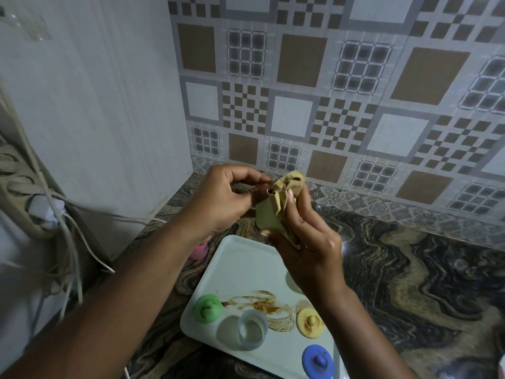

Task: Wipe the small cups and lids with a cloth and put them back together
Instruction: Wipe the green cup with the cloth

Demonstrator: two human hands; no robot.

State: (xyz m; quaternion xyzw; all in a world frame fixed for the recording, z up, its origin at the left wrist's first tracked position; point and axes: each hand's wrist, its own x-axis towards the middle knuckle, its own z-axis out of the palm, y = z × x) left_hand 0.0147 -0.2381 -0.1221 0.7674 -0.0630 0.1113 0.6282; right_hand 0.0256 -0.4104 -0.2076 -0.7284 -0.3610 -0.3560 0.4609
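Above the tray (240,258), my left hand (226,198) pinches a mostly hidden small cup (267,192); my right hand (314,247) grips the crumpled tan cloth (273,214) against it.

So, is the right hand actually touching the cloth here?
Touching. The head view shows the right hand with its fingers and thumb curled round the tan cloth, gripping it above the tray.

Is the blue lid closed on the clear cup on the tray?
No, the blue lid lies alone on the tray, apart from the clear cup, which stands uncovered.
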